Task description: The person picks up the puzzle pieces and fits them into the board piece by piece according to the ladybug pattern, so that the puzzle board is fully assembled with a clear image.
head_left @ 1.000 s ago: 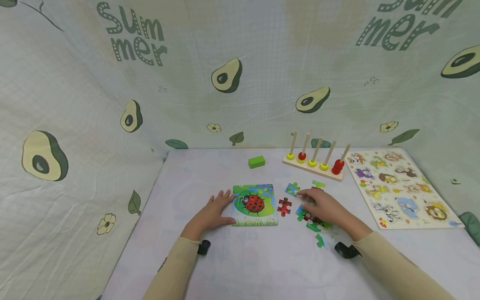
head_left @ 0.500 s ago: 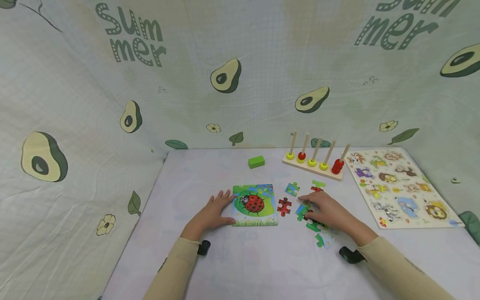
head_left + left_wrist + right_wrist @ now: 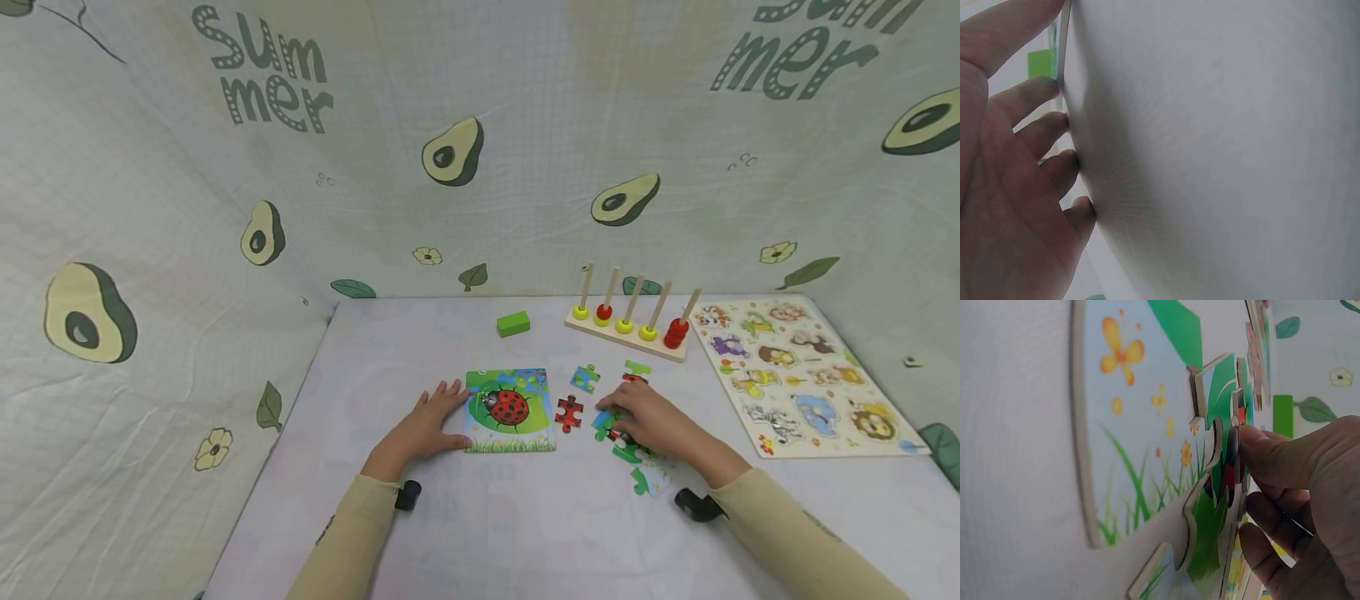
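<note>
My left hand [image 3: 427,423] lies with fingers spread at the left edge of a square ladybug picture board [image 3: 487,437], thumb and index finger touching it. In the left wrist view, the fingertips of this hand [image 3: 1029,169] rest along the table surface. My right hand [image 3: 652,421] is over a pile of jigsaw pieces, thumb and fingers curled about a puzzle piece with blue and green [image 3: 603,423]. In the right wrist view, the thumb of the right hand [image 3: 1310,487] presses against the pieces; the index fingertip is hidden. A large pale piece with orange flowers [image 3: 1141,425] lies nearest that camera.
Between board and pile lie a red puzzle piece [image 3: 569,414] and a blue-green piece [image 3: 585,378]. A green block [image 3: 513,324], a peg stacker [image 3: 626,337] with red and yellow beads, and an animal picture board [image 3: 810,383] stand farther back. A patterned cloth hangs behind.
My right hand has drawn back from the upper blue-green piece towards the pile, and its index finger has come closer to the thumb. My left hand has stayed at the board.
</note>
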### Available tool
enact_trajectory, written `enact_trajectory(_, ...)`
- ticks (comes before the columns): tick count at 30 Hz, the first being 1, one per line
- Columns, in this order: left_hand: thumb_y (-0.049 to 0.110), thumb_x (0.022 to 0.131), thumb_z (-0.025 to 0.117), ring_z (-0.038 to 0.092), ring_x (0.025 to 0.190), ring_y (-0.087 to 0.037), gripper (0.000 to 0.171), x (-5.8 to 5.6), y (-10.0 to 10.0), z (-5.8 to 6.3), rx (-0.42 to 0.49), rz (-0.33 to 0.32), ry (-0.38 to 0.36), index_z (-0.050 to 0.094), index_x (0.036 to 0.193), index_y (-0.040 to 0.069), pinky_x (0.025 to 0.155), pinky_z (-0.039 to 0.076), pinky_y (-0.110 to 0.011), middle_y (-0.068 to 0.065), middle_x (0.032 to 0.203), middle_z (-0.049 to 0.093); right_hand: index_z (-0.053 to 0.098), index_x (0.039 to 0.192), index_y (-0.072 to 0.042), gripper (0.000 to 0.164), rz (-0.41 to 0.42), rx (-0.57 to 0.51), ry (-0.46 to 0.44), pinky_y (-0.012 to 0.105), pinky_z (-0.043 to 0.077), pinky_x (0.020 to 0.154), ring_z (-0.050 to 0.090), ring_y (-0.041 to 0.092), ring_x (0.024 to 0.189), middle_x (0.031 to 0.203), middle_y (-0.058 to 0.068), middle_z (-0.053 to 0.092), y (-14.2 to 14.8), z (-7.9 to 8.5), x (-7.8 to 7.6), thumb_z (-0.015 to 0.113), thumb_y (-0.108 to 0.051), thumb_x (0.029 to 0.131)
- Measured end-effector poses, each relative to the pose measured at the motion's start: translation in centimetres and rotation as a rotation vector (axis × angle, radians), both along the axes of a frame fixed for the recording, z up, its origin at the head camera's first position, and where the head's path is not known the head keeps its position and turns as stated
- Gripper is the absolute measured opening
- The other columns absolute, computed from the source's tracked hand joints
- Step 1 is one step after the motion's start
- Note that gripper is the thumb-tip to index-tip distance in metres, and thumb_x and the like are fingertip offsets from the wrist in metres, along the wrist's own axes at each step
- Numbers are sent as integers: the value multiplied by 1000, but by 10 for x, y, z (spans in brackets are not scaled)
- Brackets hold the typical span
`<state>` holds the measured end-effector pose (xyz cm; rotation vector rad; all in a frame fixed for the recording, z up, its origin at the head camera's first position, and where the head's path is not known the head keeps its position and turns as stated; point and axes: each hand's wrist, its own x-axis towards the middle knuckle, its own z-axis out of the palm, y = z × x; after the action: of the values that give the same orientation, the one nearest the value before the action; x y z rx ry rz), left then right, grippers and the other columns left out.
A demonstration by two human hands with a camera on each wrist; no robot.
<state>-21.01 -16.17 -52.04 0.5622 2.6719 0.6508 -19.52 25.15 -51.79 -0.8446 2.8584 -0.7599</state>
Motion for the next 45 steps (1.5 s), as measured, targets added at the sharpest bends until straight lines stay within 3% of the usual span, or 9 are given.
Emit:
enact_trajectory(13,43,86,80,8,156,-32,91,0,-2,0,14,-18,0,36,159,13,127,4,-50,-10,168,21,68,108,-10,24,9,35,8,51,52,96,56,26,108,110,2,61,-6,5,-3,77,0,87)
enact_trajectory(33,44,86,80,6,157,-28,90,-1,-1,-2,-6,1,-4,35,160,17,127,2,-47,-5,169,20,66,108,-9,23,60,58,36,49,51,94,56,22,104,106,0,61,-2,1,-6,75,0,89)
enact_trajectory(45,44,87,79,6,157,-28,90,0,-1,-2,-2,-1,0,35,160,17,127,2,-47,-5,169,20,63,111,-10,24,-1,9,-86,48,52,94,55,18,101,108,0,60,0,5,-7,74,-3,91)
